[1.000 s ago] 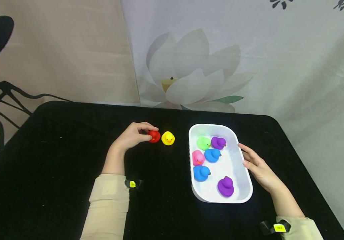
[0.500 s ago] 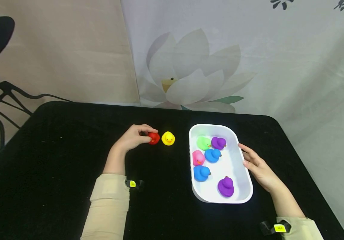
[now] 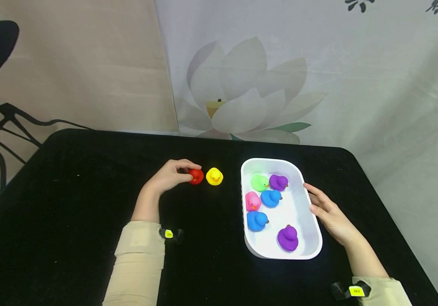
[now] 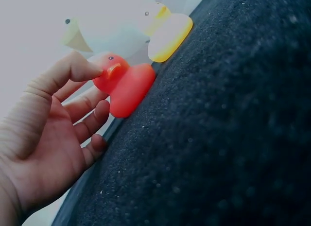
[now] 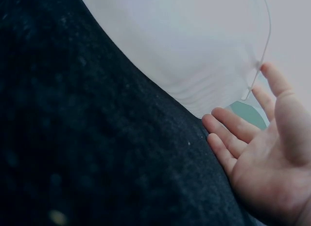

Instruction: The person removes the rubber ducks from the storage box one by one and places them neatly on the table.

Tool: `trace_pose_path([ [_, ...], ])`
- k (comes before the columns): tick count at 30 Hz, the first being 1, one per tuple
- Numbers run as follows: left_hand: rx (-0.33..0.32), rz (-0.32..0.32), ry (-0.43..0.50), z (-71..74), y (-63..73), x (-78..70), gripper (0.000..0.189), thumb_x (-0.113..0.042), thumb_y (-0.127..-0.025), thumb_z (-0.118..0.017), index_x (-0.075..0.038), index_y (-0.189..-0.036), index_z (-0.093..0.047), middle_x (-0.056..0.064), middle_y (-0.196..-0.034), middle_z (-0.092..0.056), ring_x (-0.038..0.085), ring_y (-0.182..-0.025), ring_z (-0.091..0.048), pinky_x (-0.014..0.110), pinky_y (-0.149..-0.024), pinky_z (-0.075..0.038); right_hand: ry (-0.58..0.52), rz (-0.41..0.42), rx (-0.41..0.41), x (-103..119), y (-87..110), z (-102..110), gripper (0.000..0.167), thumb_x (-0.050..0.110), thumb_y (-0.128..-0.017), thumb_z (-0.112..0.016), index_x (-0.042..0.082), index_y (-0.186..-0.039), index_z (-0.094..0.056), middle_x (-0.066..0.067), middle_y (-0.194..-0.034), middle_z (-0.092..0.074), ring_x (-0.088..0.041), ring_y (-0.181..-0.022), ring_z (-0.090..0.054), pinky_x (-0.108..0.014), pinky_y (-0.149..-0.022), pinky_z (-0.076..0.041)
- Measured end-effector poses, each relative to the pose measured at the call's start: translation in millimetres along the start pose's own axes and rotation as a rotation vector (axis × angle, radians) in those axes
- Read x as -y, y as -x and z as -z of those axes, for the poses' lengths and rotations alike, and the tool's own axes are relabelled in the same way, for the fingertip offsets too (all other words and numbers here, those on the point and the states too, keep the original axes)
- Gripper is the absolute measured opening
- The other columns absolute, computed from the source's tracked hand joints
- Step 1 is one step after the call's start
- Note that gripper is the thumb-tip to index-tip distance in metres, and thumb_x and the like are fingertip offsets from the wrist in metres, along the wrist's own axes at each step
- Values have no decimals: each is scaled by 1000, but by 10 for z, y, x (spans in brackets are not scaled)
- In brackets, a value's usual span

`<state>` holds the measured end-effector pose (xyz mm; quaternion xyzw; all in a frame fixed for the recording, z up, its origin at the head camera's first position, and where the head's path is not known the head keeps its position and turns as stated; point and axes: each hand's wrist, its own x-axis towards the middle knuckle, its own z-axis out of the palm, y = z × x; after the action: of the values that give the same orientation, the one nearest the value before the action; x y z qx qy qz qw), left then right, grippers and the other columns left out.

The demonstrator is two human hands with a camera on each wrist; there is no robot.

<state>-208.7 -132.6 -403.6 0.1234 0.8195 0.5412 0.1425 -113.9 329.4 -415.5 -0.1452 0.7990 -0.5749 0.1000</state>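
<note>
At the left of the head view, my left hand [image 3: 168,176] pinches a red rubber duck [image 3: 196,176] by its head between thumb and fingers. In the left wrist view the red duck [image 4: 130,92] sits upright with its base at the black cloth. A yellow rubber duck [image 3: 214,177] stands just right of it. My right hand [image 3: 330,216] touches the right side of a white tray [image 3: 298,204]. In the right wrist view its thumb is at the rim and the other fingers extend along the tray's outer wall [image 5: 194,65].
Inside the tray are a green duck [image 3: 259,182], two purple ducks [image 3: 287,239], two blue ducks [image 3: 256,221] and a pink duck [image 3: 252,201]. Black cloth [image 3: 89,191] covers the table. A printed curtain [image 3: 356,85] hangs behind its far edge.
Over the last second my left hand has come slightly nearer with the red duck, which shifted a little; it has held still since. My right hand and the tray stay put.
</note>
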Motion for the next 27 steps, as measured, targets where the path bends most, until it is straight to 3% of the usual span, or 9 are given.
trace_pose_path([
  [7,-2,-54,-52,24,9,-95,35,-9,-88,-65,-15,-122,-65,7,-123,-56,29,-107,-46,44,-85,-45,-1,-1,-3,1,0,-3,54,8,-101,-44,11,-151,-24,-33,-140,-35,-6,-113,-54,-22,-88,-43],
  [14,-19,-183,-86,-10,19,-382,36,-16,-86,-71,-12,-121,-66,1,-122,-60,25,-107,-47,42,-83,-43,5,7,-10,1,7,-2,54,8,-100,-44,11,-151,-25,-34,-140,-35,-7,-113,-54,-22,-88,-44],
  [21,30,-310,-118,-197,40,-738,34,-20,-83,-74,-16,-116,-69,-4,-118,-61,23,-105,-49,44,-83,-41,5,-4,-5,-3,11,1,54,8,-100,-44,12,-151,-24,-33,-141,-35,-6,-113,-54,-22,-88,-43],
  [27,102,-401,-120,-433,59,-949,34,-20,-82,-76,-14,-115,-69,-5,-115,-61,22,-106,-50,38,-82,-48,25,-15,-10,14,5,-1,55,10,-101,-44,11,-151,-23,-31,-141,-36,-5,-113,-53,-24,-88,-42],
])
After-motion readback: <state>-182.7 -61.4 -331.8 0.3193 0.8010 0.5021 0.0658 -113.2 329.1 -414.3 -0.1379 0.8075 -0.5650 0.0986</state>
